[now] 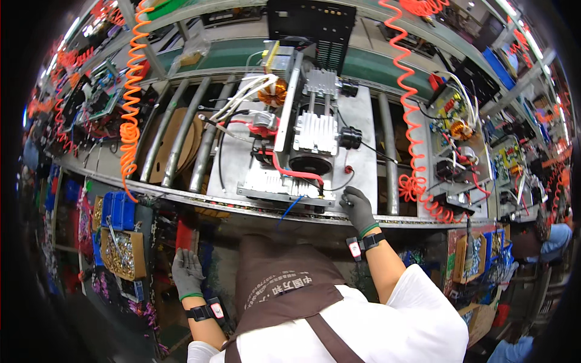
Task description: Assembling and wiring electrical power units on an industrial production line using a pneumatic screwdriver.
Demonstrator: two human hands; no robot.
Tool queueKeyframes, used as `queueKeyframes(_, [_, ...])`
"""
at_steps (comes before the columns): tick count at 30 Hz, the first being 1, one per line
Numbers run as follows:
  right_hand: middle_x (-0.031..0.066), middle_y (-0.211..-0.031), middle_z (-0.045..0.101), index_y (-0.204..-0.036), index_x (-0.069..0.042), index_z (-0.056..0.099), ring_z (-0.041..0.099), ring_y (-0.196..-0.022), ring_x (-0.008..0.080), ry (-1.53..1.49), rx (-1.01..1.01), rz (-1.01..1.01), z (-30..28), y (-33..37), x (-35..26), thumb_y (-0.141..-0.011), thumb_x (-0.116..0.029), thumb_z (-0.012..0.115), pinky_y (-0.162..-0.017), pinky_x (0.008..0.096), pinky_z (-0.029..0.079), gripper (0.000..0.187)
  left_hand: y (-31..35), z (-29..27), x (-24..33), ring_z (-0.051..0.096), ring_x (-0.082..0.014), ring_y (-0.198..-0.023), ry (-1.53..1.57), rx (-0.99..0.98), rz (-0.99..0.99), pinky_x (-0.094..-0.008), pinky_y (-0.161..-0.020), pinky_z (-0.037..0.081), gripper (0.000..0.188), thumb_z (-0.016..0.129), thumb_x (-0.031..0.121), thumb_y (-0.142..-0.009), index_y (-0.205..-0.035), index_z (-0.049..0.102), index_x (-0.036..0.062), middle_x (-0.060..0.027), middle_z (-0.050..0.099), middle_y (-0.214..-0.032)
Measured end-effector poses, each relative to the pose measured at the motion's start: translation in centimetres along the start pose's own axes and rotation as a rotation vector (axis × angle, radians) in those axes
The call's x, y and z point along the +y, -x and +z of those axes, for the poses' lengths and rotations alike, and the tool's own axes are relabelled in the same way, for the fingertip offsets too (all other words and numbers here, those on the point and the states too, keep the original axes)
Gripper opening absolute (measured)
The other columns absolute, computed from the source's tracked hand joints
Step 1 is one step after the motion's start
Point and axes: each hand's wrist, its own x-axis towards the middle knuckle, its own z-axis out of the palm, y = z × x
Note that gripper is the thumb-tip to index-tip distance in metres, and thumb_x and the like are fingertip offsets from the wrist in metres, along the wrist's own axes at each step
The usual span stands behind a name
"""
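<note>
My left hand (188, 273), in a grey glove with a green cuff, is below the bench edge at the left. Its fingers are stretched out beside a red object (184, 233) whose kind I cannot make out. At the bench's front edge, my right hand (358, 210), gloved alike, has its fingers curled together; what they hold, if anything, is hidden. Just left of it lies a machine assembly with a finned silver heat sink (316, 132), a copper coil (273, 92), white cables (245, 97) and a red cable (290, 173). It rests on a pale metal plate (357, 121).
Steel rollers (200, 151) run under the plate. Orange coiled hoses hang at left (128, 133) and right (407, 91). Boxes of small fasteners stand at left (123, 251) and right (470, 257). Another assembly (457, 151) stands at right; a black panel (311, 33) rises behind.
</note>
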Motion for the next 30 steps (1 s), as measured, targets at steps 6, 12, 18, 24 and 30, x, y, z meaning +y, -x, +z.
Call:
queueKeyframes(6, [0.0130, -0.123, 0.060, -0.110, -0.015, 0.066, 0.053, -0.115, 0.0359, 1.127, 0.033, -0.520, 1.5, -1.7, 1.1, -0.081, -0.005, 0.059, -0.099, 0.0438, 0.045, 0.032, 1.2, 1.8, -0.9, 0.063, -0.0180, -0.099, -0.095, -0.092, 0.089, -0.0317, -0.085, 0.055, 0.033, 0.069, 0.024, -0.091, -0.121, 0.063, 0.0120, -0.0027, 0.065, -0.109])
queueKeyframes(12, [0.0124, -0.120, 0.063, -0.111, -0.014, 0.066, 0.055, -0.114, 0.0365, 1.220, -0.068, -0.432, 1.8, -3.3, -0.6, -0.080, -0.006, 0.061, -0.097, 0.0447, 0.047, 0.033, 2.6, 2.6, -3.1, 0.064, -0.0187, -0.100, -0.057, -0.056, 0.017, -0.0329, -0.086, 0.055, 0.036, 0.069, 0.025, -0.090, -0.122, 0.062, 0.0097, -0.0053, 0.065, -0.112])
queueKeyframes(18, [0.0164, -0.122, 0.062, -0.135, -0.008, 0.053, 0.061, -0.112, 0.0311, 1.004, -0.152, -0.473, -1.5, -3.6, -1.1, -0.080, -0.012, 0.069, -0.096, 0.0400, 0.049, 0.057, 3.3, 1.2, -3.7, 0.063, -0.0208, -0.104, -0.067, -0.001, 0.084, -0.0332, -0.089, 0.055, 0.039, 0.064, 0.025, -0.093, -0.128, 0.060, 0.0077, -0.0077, 0.063, -0.120])
queueKeyframes(24, [0.0163, -0.130, 0.058, -0.137, -0.001, 0.050, 0.059, -0.118, 0.0267, 0.888, -0.162, -0.564, -4.8, -4.9, 1.3, -0.082, -0.002, 0.064, -0.099, 0.0352, 0.049, 0.057, 2.2, 0.5, -4.2, 0.064, -0.0149, -0.092, -0.079, -0.235, 0.089, -0.0296, -0.082, 0.051, 0.011, 0.059, 0.021, -0.095, -0.098, 0.066, 0.0134, -0.0003, 0.068, -0.091])
queueKeyframes(30, [0.0211, -0.137, 0.054, -0.136, 0.006, 0.049, 0.052, -0.127, 0.0282, 0.803, -0.134, -0.453, -5.3, -5.0, 0.7, -0.092, -0.009, 0.063, -0.108, 0.0363, 0.040, 0.049, 2.8, 2.7, -3.3, 0.067, -0.0189, -0.097, -0.130, -0.078, 0.184, -0.0312, -0.078, 0.053, 0.030, 0.060, 0.029, -0.095, -0.118, 0.065, 0.0101, -0.0063, 0.070, -0.108])
